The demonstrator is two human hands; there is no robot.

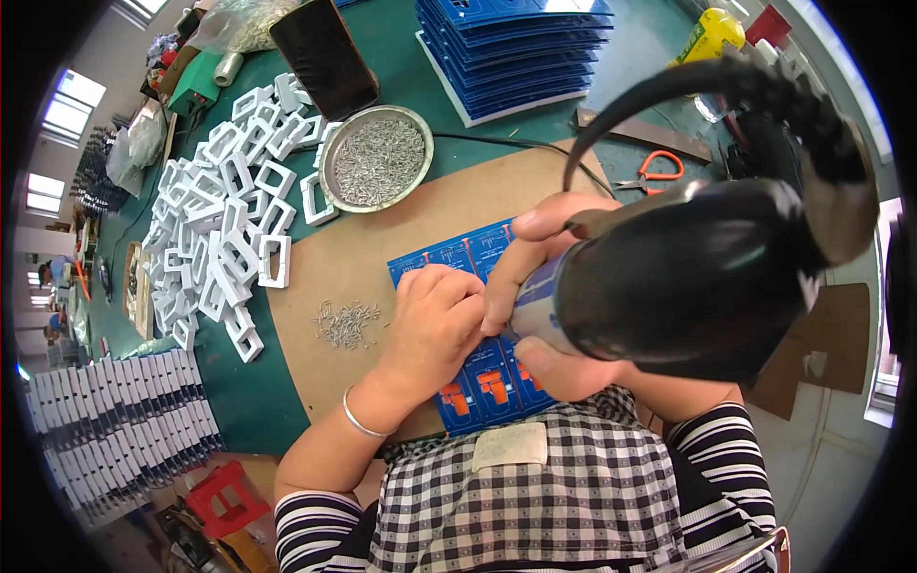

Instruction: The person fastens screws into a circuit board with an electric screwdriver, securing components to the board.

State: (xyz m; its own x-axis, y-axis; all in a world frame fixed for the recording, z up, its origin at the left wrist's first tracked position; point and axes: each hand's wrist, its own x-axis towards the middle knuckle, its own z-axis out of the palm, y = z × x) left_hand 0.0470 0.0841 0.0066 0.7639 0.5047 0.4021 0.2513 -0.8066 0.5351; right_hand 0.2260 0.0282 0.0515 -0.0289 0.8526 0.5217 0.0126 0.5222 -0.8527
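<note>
My right hand (564,371) is wrapped round a black electric screwdriver (669,277), its grey nose pointing down and left at a blue circuit board panel (420,265). My left hand (435,315) rests on that panel, fingers pinched together beside the screwdriver's tip. Whatever they hold is hidden, and so is the tip. Orange shapes are printed along the panel's near edge. Beneath it lies a brown sheet (310,372), where a small heap of silver screws (347,325) sits left of my left hand.
Beyond stands a round metal bowl (328,181) full of screws, near a propped phone (325,59). White plastic frames (220,210) are heaped at left. Blue panels (516,57) are stacked at the back. Orange-handled pliers (661,167) lie at right; a thick black cord (745,81) arches over.
</note>
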